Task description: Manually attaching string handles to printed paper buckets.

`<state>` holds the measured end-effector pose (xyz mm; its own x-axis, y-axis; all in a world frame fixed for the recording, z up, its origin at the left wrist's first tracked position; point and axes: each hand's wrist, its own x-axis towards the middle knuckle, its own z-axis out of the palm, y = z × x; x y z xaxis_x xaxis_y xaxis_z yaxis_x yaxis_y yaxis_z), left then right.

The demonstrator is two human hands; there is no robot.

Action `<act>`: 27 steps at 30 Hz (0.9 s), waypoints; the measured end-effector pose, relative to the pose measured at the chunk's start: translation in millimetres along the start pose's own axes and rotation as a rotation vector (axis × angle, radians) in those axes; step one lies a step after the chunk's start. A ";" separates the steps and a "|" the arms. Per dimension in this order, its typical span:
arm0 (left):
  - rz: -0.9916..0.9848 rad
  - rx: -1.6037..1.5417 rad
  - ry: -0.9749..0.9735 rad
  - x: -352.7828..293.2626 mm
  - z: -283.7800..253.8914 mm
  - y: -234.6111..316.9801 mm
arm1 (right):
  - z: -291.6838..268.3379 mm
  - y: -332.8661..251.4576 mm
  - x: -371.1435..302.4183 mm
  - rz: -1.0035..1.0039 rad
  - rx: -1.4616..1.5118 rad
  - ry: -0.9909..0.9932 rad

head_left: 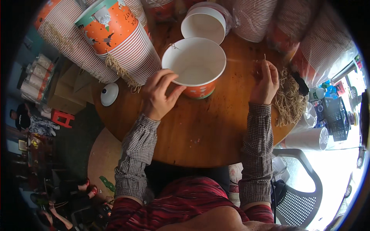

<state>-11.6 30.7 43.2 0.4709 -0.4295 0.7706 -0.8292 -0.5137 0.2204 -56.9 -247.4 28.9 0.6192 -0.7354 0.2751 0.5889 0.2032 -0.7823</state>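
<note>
On the far half of the table [216, 131], between both hands, stood the tub [194, 65], mouth up, white within, orange without. And the left hand [158, 93]: thumb and fingers parted, right at the near-left rim, though whether they pinched it, I couldn't tell! Across to the right hand [266, 82], well apart from the tub: fingertips drawn together, a thin strand [264, 57] poking up from them, just beside the cord heap [288, 99]. As for handling, that tub looked like card, so probably light, smooth and quick to slide, its walls likely to dent under a squeeze. Its rim seemed the stiffest hold. The strand looked limp, best pinched near its end.
</note>
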 end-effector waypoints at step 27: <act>-0.011 -0.037 0.125 16.0 32.9 1.3 | 39.6 30.3 -77.7 0.286 -0.133 -0.511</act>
<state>4.8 -1.2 36.1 0.4407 -0.3272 0.8359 -0.8360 -0.4889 0.2493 -66.5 -158.4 5.9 0.9342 -0.2533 0.2514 0.3125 0.2403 -0.9190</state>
